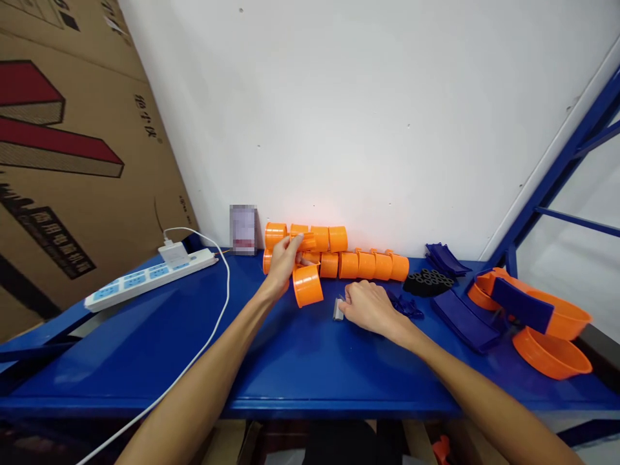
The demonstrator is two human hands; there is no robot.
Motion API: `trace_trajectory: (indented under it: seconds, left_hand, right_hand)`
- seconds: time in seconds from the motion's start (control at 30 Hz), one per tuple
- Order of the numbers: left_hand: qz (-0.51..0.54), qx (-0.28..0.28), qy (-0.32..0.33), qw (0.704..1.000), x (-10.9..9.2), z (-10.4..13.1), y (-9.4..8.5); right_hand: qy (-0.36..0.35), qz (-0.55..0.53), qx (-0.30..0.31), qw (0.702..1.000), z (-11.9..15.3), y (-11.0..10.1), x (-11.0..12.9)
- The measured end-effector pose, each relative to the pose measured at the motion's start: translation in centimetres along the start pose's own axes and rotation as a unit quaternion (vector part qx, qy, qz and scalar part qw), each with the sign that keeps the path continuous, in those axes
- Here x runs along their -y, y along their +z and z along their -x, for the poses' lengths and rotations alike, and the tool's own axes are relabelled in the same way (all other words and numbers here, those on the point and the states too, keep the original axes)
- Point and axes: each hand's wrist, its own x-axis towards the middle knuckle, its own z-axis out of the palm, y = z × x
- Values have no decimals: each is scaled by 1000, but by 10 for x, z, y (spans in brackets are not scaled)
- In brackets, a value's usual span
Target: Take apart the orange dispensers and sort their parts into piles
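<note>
My left hand point(285, 263) is closed around an orange plastic piece with a flat tab at its upper end. An orange cylindrical cup point(309, 286) hangs below the fingers and seems to be part of it. Behind this hand, stacked orange cups point(368, 265) line the wall in two rows. My right hand point(371, 303) rests low over the table, its fingers curled in a pinch at a small greyish strip point(338, 309). Beside that hand lie small dark blue plastic parts point(407, 305).
A blue table point(290, 374) carries a white power strip point(150, 278) at left, with a white cable point(227, 284) crossing the tabletop. At right are black ringed pieces point(429, 281), curved blue panels point(465, 320) and orange rings point(552, 352). A large cardboard box point(87, 206) stands at left.
</note>
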Motion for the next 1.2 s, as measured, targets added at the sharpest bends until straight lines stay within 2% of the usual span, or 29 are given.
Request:
trace_trajectory:
  seconds: [0.13, 0.3, 0.4, 0.5, 0.57, 0.77, 0.97, 1.2]
  left_hand:
    - [5, 2, 8, 1000, 1, -2, 0]
    - [8, -10, 14, 1000, -2, -3, -1]
    - [8, -9, 11, 1000, -3, -1, -1]
    - [11, 0, 8, 1000, -3, 1, 0]
    - [11, 6, 4, 1000, -3, 2, 1]
    - [-2, 20, 1, 1000, -4, 7, 4]
    - [-17, 15, -8, 1000, -5, 10, 5]
    - [-23, 20, -4, 1000, -5, 12, 6]
  right_hand:
    - [-14, 35, 34, 999, -5, 0, 11]
    - [-38, -72, 39, 996, -23, -12, -1]
    - [-110, -131, 30, 985, -31, -19, -18]
    - [-200, -112, 54, 972, -29, -16, -31]
    - [-228, -89, 72, 967, -24, -10, -34]
    - [-215, -57, 65, 973, -15, 3, -29]
    - [-213, 2, 28, 977, -12, 8, -25]
    - [-224, -14, -3, 975, -12, 16, -21]
